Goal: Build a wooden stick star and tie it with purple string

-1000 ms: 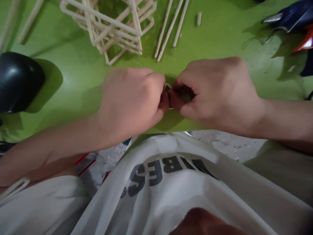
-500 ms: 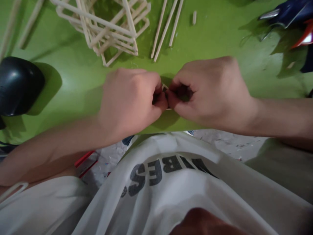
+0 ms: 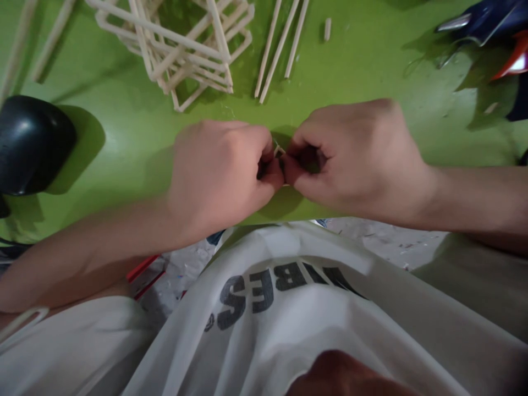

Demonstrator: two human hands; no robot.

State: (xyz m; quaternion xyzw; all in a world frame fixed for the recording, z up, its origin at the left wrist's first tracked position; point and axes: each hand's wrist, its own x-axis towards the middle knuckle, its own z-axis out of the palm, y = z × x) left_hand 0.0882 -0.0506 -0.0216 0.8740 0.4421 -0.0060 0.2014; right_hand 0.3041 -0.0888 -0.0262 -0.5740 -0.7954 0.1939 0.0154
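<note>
My left hand (image 3: pixel 225 173) and my right hand (image 3: pixel 358 159) meet fingertip to fingertip over the green table, near its front edge. Both are pinched around a small pale wooden piece (image 3: pixel 279 149). Only a bent corner of it shows between the fingers, and the rest is hidden behind them. Beyond my left hand lies a stack of pale stick frames (image 3: pixel 185 52). Three loose sticks (image 3: pixel 282 49) lie beyond the gap between my hands.
A black rounded object (image 3: pixel 35 146) sits at the left on the green table (image 3: pixel 132 126). Two thicker sticks (image 3: pixel 53 39) are at the upper left. A short stick piece (image 3: pixel 328 29) lies at the top. A dark blue tool (image 3: pixel 490 22) and an orange object (image 3: pixel 513 58) are at the upper right.
Both hands have shifted very slightly toward my body, still pinched together. The table objects have stayed where they were.
</note>
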